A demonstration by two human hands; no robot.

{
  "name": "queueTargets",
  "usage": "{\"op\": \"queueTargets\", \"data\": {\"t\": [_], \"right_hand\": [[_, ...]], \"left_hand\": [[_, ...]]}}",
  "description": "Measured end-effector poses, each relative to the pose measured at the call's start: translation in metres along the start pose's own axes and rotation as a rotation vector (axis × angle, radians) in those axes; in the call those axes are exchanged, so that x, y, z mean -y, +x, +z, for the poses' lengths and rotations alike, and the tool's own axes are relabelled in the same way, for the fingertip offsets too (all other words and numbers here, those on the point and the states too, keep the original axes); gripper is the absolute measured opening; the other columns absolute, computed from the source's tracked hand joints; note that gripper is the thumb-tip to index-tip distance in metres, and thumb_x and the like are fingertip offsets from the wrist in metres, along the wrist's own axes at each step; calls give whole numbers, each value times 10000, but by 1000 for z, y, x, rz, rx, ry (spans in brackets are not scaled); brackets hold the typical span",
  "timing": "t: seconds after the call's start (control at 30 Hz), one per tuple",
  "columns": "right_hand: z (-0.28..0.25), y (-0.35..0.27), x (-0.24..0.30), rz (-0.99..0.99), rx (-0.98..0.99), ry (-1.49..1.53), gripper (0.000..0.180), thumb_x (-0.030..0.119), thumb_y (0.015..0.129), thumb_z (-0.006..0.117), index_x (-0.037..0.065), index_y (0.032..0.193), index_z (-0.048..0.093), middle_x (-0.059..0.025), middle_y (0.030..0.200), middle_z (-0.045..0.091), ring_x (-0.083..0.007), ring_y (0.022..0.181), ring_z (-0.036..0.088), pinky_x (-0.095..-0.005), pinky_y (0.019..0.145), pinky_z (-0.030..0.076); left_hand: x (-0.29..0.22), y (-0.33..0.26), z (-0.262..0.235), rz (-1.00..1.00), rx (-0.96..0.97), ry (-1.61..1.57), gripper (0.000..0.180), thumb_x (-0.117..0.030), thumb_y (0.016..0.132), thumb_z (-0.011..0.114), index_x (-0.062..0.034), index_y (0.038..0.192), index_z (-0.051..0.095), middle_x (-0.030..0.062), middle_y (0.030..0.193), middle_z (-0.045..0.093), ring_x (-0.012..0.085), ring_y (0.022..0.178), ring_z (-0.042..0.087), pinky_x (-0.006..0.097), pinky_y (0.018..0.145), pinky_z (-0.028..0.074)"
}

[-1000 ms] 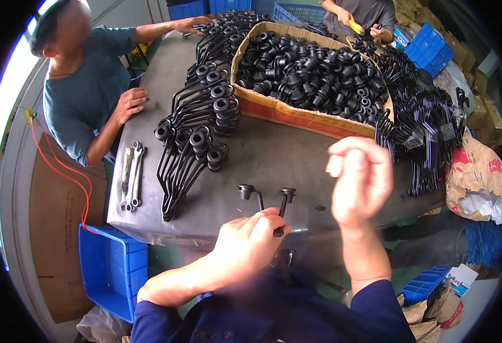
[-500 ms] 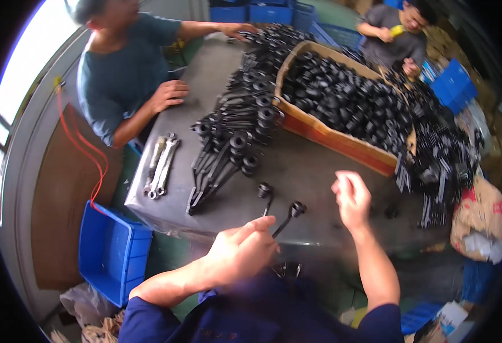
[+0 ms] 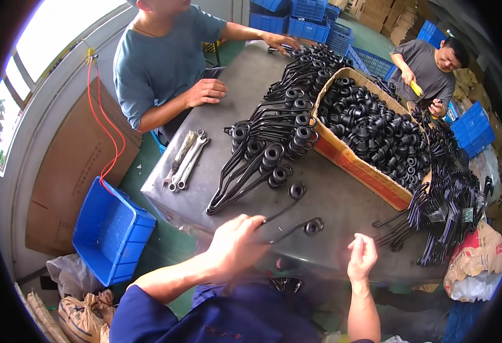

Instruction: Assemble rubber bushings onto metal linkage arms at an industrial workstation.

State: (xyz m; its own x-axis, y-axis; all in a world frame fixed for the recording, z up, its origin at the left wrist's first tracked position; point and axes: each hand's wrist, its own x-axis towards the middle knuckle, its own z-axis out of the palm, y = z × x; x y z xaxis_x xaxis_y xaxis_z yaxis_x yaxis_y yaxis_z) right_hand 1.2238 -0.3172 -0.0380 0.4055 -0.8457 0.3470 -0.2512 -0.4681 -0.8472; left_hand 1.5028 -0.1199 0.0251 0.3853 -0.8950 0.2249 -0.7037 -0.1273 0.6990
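Observation:
My left hand (image 3: pixel 235 244) is closed at the near table edge. Two thin black rods run out from it, each with a black rubber bushing at its far end: an upper bushing (image 3: pixel 297 191) and a lower bushing (image 3: pixel 314 227). To the right, my right hand (image 3: pixel 362 258) is raised at the near edge with its fingers curled together; whether anything is between them is hidden. Closest to it are the bent ends of black rods (image 3: pixel 397 231) in a pile. Ahead of my left hand, a stack of black rods with bushings (image 3: pixel 257 154) lies on the table.
An open cardboard box (image 3: pixel 357 168) of loose black bushings stands on the metal table (image 3: pixel 176 163). Wrenches (image 3: pixel 189 164) lie at the left. A blue bin (image 3: pixel 114 234) is on the floor. One co-worker sits at the far left; another holds a yellow tool (image 3: pixel 416 88) at the far right.
The view has shifted, so the table sits further right in the picture. My right hand has drawn back toward the near edge, closer to the right rod pile. My left hand keeps the two rods.

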Motion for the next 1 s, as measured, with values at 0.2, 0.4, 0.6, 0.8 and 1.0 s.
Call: {"op": "queueTargets", "data": {"t": [0.2,0.4,0.6,0.8,1.0], "right_hand": [[1,-2,1,51,-52,46,122,61,991,566,-33,1036,630,-26,753,603,-88,664,558,-233,626,473],[5,0,1,73,-47,72,130,64,967,618,-11,1062,665,-29,827,671,-80,719,624,-234,650,518],[-42,27,18,-242,-284,-169,79,29,928,652,-1,1000,661,-31,798,650,-73,684,590,-221,605,482],[-113,55,-10,17,-602,-295,210,57,895,688,11,1097,655,-22,847,662,-59,682,559,-225,612,483],[-126,57,-33,80,-477,-314,236,40,889,678,19,1124,656,-27,834,659,-75,677,559,-239,619,489]], "left_hand": [[30,46,-29,229,-403,112,598,-76,658,844,19,1179,568,215,1250,568,387,1189,549,434,1017,447],[79,39,-12,12,-322,-15,769,-58,745,801,9,1415,430,227,1409,486,357,1294,495,406,1045,432],[91,27,-1,-85,-295,-250,823,0,823,711,24,1517,270,214,1494,399,299,1316,470,397,1082,391],[96,24,2,-40,-313,-128,828,-12,817,711,31,1514,266,215,1512,378,327,1361,423,420,1108,356],[76,23,-8,153,-474,39,756,-3,811,700,37,1472,335,223,1492,410,351,1378,413,457,1119,339]]}}
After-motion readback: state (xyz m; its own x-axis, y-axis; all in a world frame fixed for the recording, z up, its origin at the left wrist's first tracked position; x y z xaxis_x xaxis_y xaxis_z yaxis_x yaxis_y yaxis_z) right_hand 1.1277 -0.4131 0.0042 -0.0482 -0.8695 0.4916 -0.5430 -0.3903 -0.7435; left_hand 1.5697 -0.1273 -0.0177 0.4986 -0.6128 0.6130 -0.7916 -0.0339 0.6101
